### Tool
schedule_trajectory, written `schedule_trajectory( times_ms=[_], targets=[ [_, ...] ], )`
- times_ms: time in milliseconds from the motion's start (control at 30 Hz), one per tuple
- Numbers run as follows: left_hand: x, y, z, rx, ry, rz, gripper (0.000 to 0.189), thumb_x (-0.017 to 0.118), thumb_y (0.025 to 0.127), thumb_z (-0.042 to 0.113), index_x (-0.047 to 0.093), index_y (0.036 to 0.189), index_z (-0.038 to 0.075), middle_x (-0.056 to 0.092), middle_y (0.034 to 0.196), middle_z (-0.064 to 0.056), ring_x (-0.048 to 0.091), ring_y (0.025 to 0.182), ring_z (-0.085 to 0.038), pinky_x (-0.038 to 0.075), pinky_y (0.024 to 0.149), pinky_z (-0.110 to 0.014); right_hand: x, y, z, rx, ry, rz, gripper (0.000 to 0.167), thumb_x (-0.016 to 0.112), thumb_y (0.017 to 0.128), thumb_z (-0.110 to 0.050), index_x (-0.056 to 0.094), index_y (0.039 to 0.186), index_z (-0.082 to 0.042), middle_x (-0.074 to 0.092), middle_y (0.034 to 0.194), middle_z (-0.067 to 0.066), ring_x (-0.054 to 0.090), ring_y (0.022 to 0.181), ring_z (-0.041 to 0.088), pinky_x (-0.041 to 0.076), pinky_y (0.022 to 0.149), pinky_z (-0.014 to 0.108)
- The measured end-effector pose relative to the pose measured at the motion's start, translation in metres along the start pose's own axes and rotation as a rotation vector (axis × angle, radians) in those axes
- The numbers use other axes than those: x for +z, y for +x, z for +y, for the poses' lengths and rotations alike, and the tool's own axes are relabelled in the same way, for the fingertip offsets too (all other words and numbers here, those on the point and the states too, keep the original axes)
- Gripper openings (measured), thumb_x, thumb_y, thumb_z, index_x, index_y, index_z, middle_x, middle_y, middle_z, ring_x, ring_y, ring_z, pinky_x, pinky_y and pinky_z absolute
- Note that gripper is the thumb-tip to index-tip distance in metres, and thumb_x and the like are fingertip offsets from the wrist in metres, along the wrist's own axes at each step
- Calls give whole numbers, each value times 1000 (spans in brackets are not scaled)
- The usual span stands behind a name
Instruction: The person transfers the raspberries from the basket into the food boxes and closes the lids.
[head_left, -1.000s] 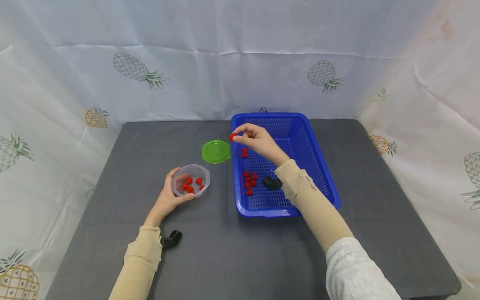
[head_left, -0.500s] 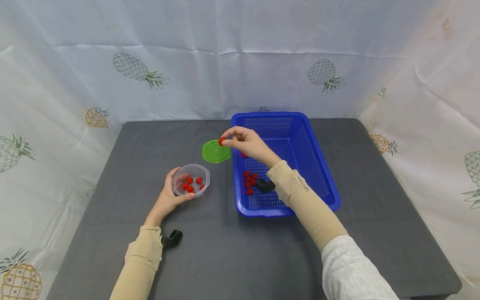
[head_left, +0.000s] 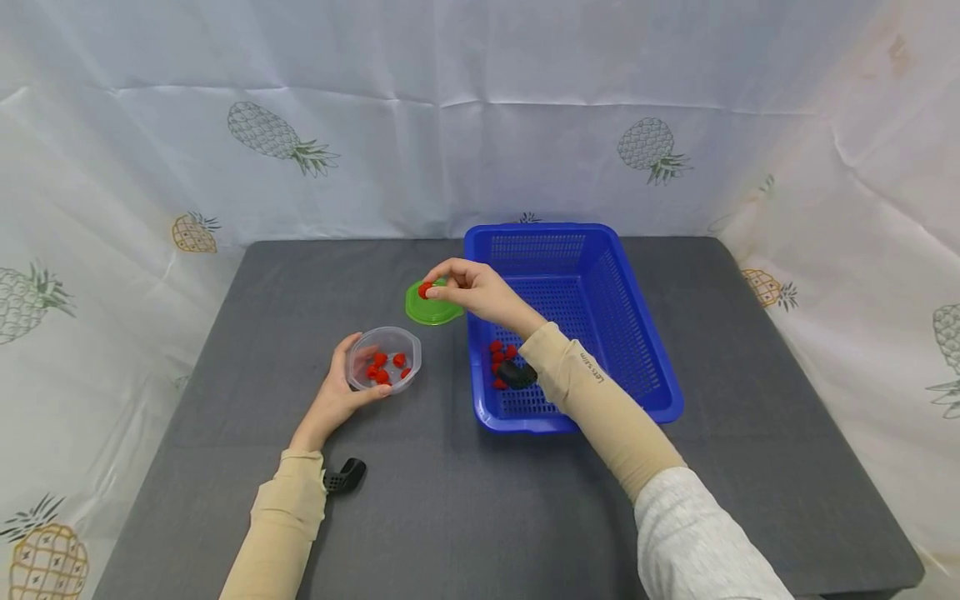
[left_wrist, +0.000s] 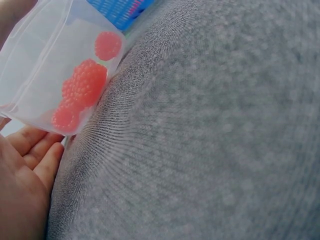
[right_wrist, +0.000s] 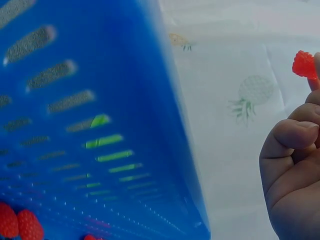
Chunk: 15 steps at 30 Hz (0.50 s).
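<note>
A clear plastic container (head_left: 384, 340) with several red raspberries (left_wrist: 85, 82) in it sits on the grey table at centre left. My left hand (head_left: 335, 392) grips it round its left side, thumb along the near edge. Between thumb and index finger my right hand (head_left: 474, 292) pinches one raspberry (right_wrist: 304, 65), which overlaps the green lid (head_left: 432, 313) in the head view. That lid lies flat on the table between container and basket. More raspberries (head_left: 497, 347) lie at the left side of the blue basket (head_left: 637, 308), partly hidden by the right wrist.
The basket takes up the right middle of the table (head_left: 450, 517), its slotted wall (right_wrist: 125, 100) close to the right wrist camera. A dark camera piece (head_left: 347, 475) juts from the left wrist, another (head_left: 517, 374) from the right. White pineapple-print cloth (head_left: 450, 167) hangs behind and at both sides.
My right hand has moved left with the pinched raspberry, from over the basket's left rim to over the green lid. My left hand and the container have stayed in place.
</note>
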<state>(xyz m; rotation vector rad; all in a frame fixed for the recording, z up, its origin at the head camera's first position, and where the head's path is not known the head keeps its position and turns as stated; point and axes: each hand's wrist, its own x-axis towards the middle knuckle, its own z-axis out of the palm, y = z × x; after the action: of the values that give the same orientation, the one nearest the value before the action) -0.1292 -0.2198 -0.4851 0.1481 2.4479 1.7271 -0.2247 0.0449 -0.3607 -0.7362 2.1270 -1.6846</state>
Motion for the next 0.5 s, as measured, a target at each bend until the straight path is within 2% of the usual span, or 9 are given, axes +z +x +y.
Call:
schedule_trajectory(
  times_ms=[167, 267, 433, 500],
  targets=[
    [0, 0, 2, -7, -2, -3, 94, 75, 78, 23, 9, 144, 23, 35, 147, -14, 32, 135, -32, 19, 111, -58, 7, 3, 0, -6, -15, -16, 20, 66, 87, -29, 65, 104, -19, 51, 65, 4, 38, 55, 14, 35, 53, 24],
    [0, -1, 7, -23, -6, -3, 94, 75, 78, 18, 9, 145, 20, 35, 147, -16, 30, 136, -33, 17, 112, -58, 12, 5, 0, -9, -33, -30, 19, 66, 87, -30, 66, 103, -20, 52, 66, 6, 41, 57, 14, 37, 54, 23],
    [0, -1, 10, -54, 1, -2, 95, 75, 78, 15, 8, 145, 18, 34, 147, -17, 29, 137, -33, 15, 112, -58, 20, 8, -2, 0, -29, -73, 18, 65, 87, -30, 65, 103, -21, 51, 65, 5, 41, 58, 20, 39, 55, 23],
    [1, -4, 18, -55, -5, -2, 93, 74, 79, 15, 9, 145, 17, 34, 147, -18, 29, 137, -33, 16, 113, -58, 22, 8, -3, 8, -19, -90, 19, 65, 88, -28, 65, 104, -18, 50, 64, 4, 38, 56, 20, 38, 55, 23]
  ],
)
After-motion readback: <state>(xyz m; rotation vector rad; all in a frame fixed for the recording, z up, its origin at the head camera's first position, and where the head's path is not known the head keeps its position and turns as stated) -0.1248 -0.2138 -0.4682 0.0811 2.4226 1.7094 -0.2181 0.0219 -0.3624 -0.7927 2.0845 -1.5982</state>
